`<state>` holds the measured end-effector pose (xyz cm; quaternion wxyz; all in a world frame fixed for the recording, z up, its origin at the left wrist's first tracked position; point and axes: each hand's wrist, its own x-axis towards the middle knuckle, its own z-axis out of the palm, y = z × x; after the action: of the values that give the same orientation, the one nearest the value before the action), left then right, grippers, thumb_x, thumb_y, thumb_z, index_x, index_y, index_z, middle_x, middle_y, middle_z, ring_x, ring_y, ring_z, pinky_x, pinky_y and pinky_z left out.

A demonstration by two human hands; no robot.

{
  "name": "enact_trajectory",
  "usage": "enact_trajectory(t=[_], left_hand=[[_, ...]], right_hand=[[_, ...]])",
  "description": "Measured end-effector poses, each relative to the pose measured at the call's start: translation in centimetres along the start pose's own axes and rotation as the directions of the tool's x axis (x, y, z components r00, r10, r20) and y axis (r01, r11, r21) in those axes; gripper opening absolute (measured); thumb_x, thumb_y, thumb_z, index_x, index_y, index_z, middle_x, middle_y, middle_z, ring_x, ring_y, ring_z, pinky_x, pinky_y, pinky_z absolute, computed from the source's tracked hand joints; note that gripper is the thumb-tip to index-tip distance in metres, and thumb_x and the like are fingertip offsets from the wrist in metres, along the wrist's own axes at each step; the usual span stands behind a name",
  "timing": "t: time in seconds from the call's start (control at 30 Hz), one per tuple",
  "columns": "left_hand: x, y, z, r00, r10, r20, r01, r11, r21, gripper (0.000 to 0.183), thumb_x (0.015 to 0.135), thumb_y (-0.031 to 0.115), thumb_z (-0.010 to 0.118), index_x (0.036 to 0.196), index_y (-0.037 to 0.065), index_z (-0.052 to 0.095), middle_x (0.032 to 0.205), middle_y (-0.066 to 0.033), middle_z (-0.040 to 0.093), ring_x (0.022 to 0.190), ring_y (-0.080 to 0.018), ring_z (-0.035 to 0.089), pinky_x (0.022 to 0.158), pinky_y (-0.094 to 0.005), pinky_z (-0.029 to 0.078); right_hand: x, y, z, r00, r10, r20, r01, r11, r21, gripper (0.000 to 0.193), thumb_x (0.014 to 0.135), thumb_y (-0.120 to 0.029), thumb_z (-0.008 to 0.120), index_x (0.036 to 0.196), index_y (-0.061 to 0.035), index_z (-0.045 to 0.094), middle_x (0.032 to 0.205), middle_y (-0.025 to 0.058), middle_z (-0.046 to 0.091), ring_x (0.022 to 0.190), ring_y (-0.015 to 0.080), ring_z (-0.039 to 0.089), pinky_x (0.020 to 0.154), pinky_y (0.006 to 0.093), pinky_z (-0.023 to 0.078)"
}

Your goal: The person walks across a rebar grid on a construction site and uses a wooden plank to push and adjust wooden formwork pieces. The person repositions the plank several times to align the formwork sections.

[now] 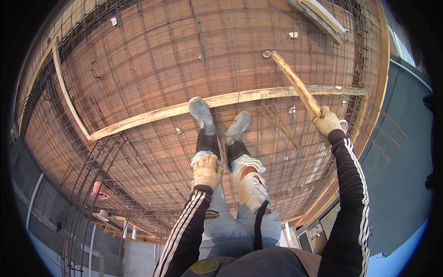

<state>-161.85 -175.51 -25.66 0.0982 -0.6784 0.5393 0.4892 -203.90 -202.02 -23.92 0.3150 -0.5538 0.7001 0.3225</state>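
Note:
My right hand [327,121], in a pale work glove, is closed round the near end of a rough, peeled wooden pole [295,82]. The pole slants up and to the left over the steel mesh, and its far end has a darker, rounded tip I cannot make out clearly. My left hand [207,171], gloved as well, lies against my left knee with its fingers curled; its palm side is hidden, so what it holds, if anything, does not show. A long timber plank [170,112] lies across the rebar mesh [138,60], beside my grey boots.
Reddish-brown formwork panels [230,34] lie beneath the mesh, with small white blocks [293,35] among the bars. More boards [318,18] rest at the far right. Upright rebars [87,184] stand at lower left, near a pink object [99,190]. Timber edging [382,69] bounds the right side.

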Motion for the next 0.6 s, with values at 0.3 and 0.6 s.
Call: enact_trajectory(t=[0.3, 0.6], left_hand=[[0.2, -0.3, 0.8, 1.0, -0.021, 0.019, 0.021, 0.999, 0.029, 0.033, 0.086, 0.024, 0.069, 0.114, 0.009, 0.062, 0.119, -0.0158, 0.066, 0.117, -0.038, 0.061, 0.102, -0.0526, 0.045], [0.3, 0.7, 1.3, 0.999, -0.035, -0.008, 0.035, 0.999, 0.032, 0.029, 0.081, 0.02, 0.071, 0.107, 0.009, 0.066, 0.112, -0.0147, 0.069, 0.111, -0.0381, 0.064, 0.101, -0.0526, 0.046]], right_hand=[[4.3, -3.1, -3.5, 0.999, 0.006, 0.04, 0.004, 0.966, -0.259, 0.047, 0.087, -0.031, 0.074, 0.127, -0.0074, 0.063, 0.117, 0.0266, 0.073, 0.113, 0.0426, 0.069, 0.098, 0.0506, 0.056], [-0.9, 6.1, -3.1, 0.992, 0.021, -0.127, -0.021, 1.0, 0.003, 0.04, 0.086, -0.024, 0.072, 0.115, -0.0001, 0.057, 0.094, 0.0306, 0.072, 0.094, 0.0484, 0.072, 0.083, 0.0523, 0.056]])
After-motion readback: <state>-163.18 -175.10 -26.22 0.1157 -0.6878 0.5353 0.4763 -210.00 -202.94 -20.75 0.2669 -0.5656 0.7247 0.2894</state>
